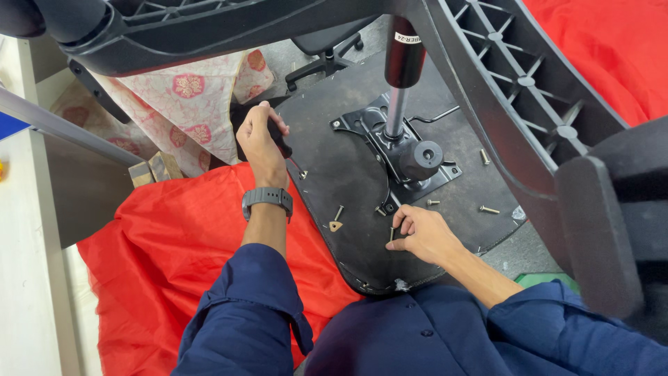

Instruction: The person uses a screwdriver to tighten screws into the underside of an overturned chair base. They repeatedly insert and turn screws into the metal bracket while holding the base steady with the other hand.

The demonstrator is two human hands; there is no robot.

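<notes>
Black seat underside (348, 181), dark fibreboard, laid face-up across the lap and over the red cloth (167, 244). Bolted at its centre, a black metal plate (379, 139) with the gas cylinder (400, 83) standing up out of it, chrome below, black above.

Right hand (424, 233) resting near the board's near edge, fingers curled narrow and pinching a screw (392, 235) upright against the board, tip down, apparently to seat it in a hole. Left hand (261, 139) raised at the board's left edge, fist wrapped tight round a black tool handle (280, 141); shaft angled down toward the board, tip hard to make out. Grey watch (267, 198) on that wrist, blue sleeves rolled back on both arms, probably to keep cuffs off the work.

Loose screws scattered about the plate, kept within reach: one (339, 212) above a small tan triangular piece (335, 226) near the left side, one (433, 202) just below the plate, another (489, 209) further right, one more (484, 157) at the plate's right side.

Overhead and to the right, a black ribbed plastic chair base (515, 76) with a caster leg (598, 230) looming close to the camera, hiding the board's right edge. Beyond the board's far edge, another office chair (327, 49) on the floor. Left of that, floral fabric (195, 97), and a grey metal bar (62, 132) slanting across pale flooring.
</notes>
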